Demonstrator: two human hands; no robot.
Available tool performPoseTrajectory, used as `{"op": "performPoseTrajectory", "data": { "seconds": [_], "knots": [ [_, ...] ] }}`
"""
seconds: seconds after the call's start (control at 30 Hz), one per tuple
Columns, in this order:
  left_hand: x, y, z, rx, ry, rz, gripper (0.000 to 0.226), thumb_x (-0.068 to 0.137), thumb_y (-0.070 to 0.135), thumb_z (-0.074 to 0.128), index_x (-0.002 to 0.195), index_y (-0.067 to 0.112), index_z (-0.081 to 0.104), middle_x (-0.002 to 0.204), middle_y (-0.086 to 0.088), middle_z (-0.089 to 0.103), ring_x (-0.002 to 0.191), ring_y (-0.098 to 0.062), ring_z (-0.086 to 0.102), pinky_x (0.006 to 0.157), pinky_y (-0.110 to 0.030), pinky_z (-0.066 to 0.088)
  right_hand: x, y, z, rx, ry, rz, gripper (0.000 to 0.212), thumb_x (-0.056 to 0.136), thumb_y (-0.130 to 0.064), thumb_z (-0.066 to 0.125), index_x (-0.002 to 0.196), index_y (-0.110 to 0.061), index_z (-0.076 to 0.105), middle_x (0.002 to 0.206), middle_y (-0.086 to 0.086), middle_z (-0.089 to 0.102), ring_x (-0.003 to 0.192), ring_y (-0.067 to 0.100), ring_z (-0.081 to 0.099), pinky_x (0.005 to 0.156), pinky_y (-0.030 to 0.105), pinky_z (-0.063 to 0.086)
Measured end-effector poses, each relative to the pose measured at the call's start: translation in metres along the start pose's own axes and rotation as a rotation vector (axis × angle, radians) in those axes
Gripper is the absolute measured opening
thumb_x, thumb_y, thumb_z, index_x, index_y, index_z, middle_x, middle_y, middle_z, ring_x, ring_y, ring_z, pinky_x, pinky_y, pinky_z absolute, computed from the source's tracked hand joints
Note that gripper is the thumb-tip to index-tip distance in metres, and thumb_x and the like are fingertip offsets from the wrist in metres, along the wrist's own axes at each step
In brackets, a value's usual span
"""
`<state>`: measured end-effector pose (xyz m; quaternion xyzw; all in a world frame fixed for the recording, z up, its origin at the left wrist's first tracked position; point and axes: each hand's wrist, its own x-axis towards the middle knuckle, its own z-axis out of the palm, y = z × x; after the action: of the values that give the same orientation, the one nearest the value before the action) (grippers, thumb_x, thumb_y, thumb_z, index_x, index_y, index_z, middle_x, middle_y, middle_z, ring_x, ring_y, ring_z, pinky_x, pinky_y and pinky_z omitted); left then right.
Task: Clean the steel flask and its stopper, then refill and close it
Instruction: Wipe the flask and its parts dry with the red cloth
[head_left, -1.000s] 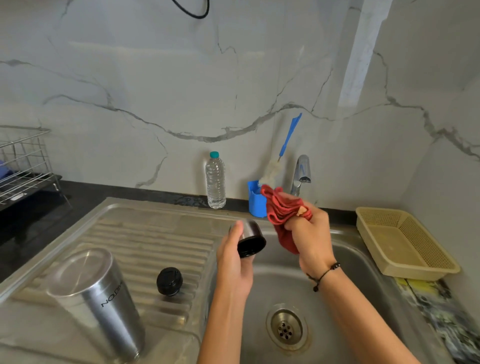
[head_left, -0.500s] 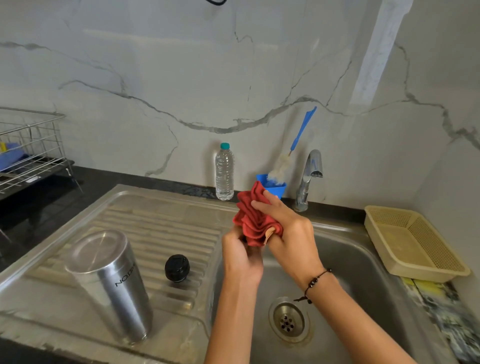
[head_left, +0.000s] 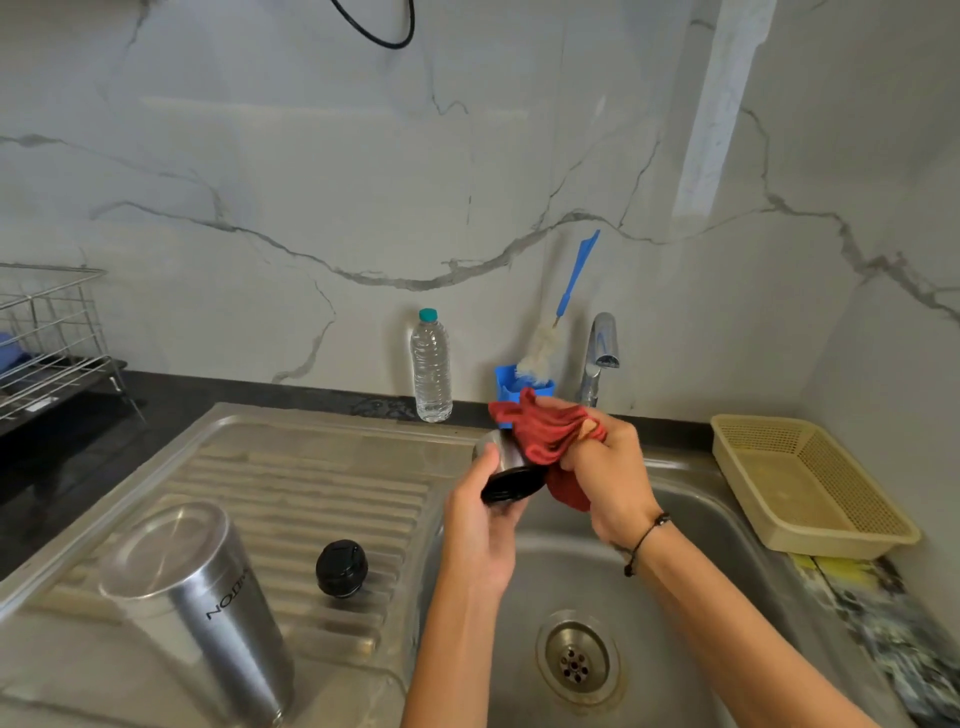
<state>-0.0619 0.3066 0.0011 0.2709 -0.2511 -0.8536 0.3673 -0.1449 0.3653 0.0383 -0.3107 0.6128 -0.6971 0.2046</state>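
The steel flask (head_left: 208, 608) stands upside down on the ridged draining board at the lower left. Its black stopper (head_left: 341, 567) lies on the board just to the right of it. Over the sink basin (head_left: 691, 525), my left hand (head_left: 480, 530) grips a steel cup lid (head_left: 506, 467) with a black inside, its black rim turned down towards me. My right hand (head_left: 605, 470) holds a bunched red cloth (head_left: 545, 431) pressed against the lid's upper side.
A clear water bottle (head_left: 431, 366) stands at the wall behind the draining board. Beside it is a blue holder with a bottle brush (head_left: 550, 338), then the tap (head_left: 600, 353). A beige plastic basket (head_left: 805, 483) sits right of the sink, a wire rack (head_left: 47, 332) far left.
The red cloth covered the lid half a second ago. It has now slid up and to the right, and the lid's steel side and black rim show again in my left hand.
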Motion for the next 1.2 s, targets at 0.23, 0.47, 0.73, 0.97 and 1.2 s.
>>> {"op": "performPoseTrajectory", "data": {
  "seconds": [0.23,0.47,0.73,0.97,1.2],
  "knots": [
    [0.005,0.005,-0.002,-0.057,0.000,0.074,0.038,0.096,0.007,0.036,0.083,0.007,0.072,0.078,-0.008,0.070,0.074,-0.015,0.067,0.064,-0.023,0.054,-0.016,-0.005,0.013,-0.557,-0.076,-0.577,0.045,0.075,0.002,0.042,0.107,-0.013,0.070,0.116,0.002,0.066,0.108,0.006,0.061,0.094,0.018,0.046],
    [-0.002,0.012,-0.004,-0.107,-0.114,0.129,0.033,0.091,0.000,0.035,0.093,0.005,0.067,0.078,-0.007,0.072,0.073,-0.014,0.067,0.060,-0.021,0.053,-0.018,-0.003,0.023,-0.707,-0.061,-0.596,0.043,0.073,-0.013,0.048,0.109,-0.018,0.070,0.126,0.006,0.060,0.117,0.017,0.057,0.097,0.022,0.044],
    [-0.006,0.005,0.004,-0.248,-0.188,0.123,0.038,0.075,0.022,0.056,0.107,0.002,0.061,0.104,-0.017,0.061,0.103,-0.031,0.056,0.092,-0.040,0.043,-0.007,-0.017,0.012,-0.299,-0.014,-0.184,0.051,0.080,0.012,0.046,0.102,-0.026,0.072,0.098,-0.008,0.072,0.097,0.004,0.065,0.093,0.028,0.050],
    [-0.001,-0.002,0.004,-0.043,-0.193,0.104,0.073,0.057,0.032,0.087,0.117,0.001,0.059,0.101,-0.012,0.069,0.097,-0.023,0.063,0.085,-0.032,0.051,0.003,-0.006,0.002,-0.024,0.057,0.034,0.050,0.075,0.017,0.041,0.097,-0.014,0.074,0.092,0.004,0.073,0.095,0.017,0.068,0.079,0.028,0.053],
    [0.005,0.003,-0.007,-0.139,-0.142,0.090,0.023,0.078,0.019,0.058,0.097,0.007,0.063,0.090,-0.009,0.066,0.090,-0.022,0.060,0.080,-0.028,0.047,-0.007,-0.022,0.007,-0.238,0.078,-0.328,0.050,0.076,0.009,0.047,0.098,-0.028,0.072,0.103,-0.001,0.072,0.076,-0.004,0.064,0.069,0.016,0.048]
  ]
}}
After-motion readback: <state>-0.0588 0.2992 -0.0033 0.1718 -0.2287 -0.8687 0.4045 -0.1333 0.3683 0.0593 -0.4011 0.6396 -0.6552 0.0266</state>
